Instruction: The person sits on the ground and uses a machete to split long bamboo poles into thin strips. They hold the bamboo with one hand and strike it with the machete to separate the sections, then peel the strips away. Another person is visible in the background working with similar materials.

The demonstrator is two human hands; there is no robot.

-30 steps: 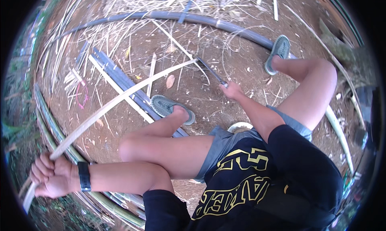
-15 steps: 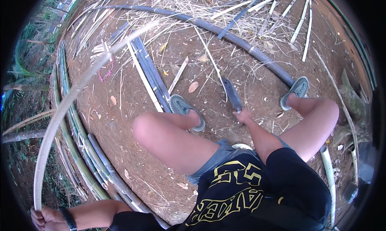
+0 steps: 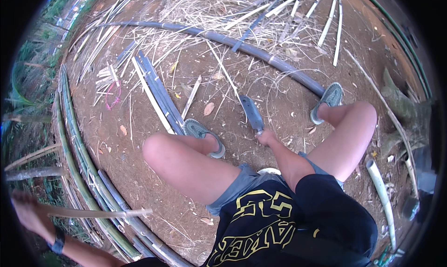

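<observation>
My right hand [image 3: 267, 137] is wrapped round the handle of a machete [image 3: 251, 112]. Its broad dark blade points forward and slightly left, over the ground between my feet. At the far left edge, my left hand [image 3: 31, 216] is stretched out and blurred by motion. It grips one end of a pale bamboo strip [image 3: 100, 213]. The strip extends rightward from that hand, across the bamboo poles lying on the left, and looks foreshortened. A dark band circles my left wrist.
Long green bamboo poles [image 3: 77, 162] curve along my left. A dark pole [image 3: 223, 37] crosses the ground ahead, near shavings [image 3: 195, 11]. Dark split slats [image 3: 160, 90] lie by my left foot. A cut pole [image 3: 381, 192] lies at right, near a rock [image 3: 398, 99].
My left hand has moved up and outward. The strip, earlier arching high and forward, now points rightward low down. The view has shifted a little; the machete stays in my right hand.
</observation>
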